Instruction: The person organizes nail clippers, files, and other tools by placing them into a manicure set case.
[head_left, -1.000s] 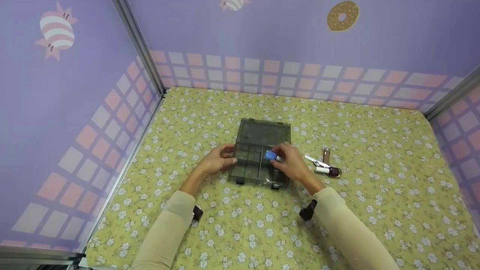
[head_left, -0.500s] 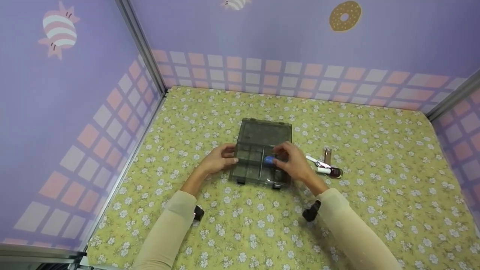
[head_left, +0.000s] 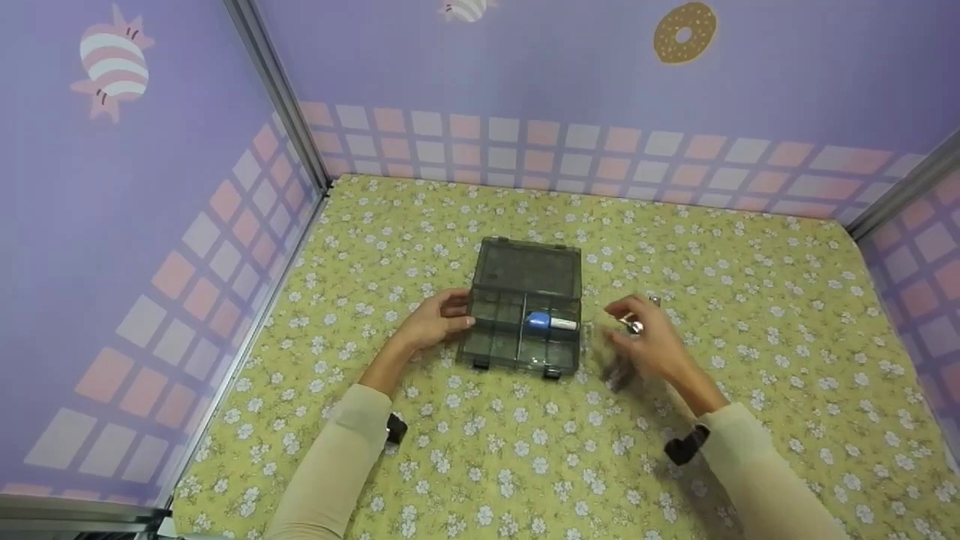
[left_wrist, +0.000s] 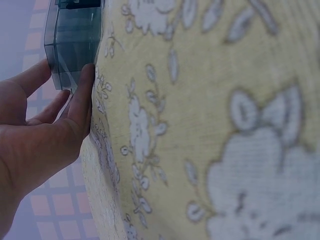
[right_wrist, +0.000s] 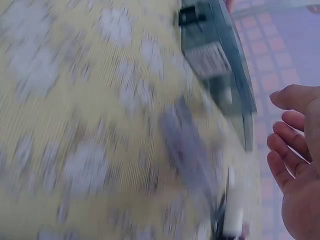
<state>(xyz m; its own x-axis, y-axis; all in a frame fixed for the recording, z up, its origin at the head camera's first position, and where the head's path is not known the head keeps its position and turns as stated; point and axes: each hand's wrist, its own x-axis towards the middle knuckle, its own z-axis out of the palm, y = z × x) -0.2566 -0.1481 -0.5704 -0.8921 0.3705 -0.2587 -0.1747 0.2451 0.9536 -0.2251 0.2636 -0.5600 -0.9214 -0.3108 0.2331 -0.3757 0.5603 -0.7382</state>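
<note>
A dark translucent compartment box lies with its lid folded back. My left hand rests at its left side, thumb and fingertips against the wall; in the left wrist view these fingers lie relaxed at the box's corner. A blue nail polish bottle with a white cap lies in a right-hand compartment. My right hand is apart from the box, over small items on its right. Nothing is between its loosely bent fingers in the right wrist view. A blurred grey tool and a white cap show below it.
Shiny metal ends of small items, one a nail clipper, peek out around the right hand. The flowered cloth covers the table. Purple walls with metal corner posts stand at the back and sides.
My right hand has let go of the blue nail polish bottle, which now lies in the box compartment, and has moved right over the small items. My left hand has stayed at the box.
</note>
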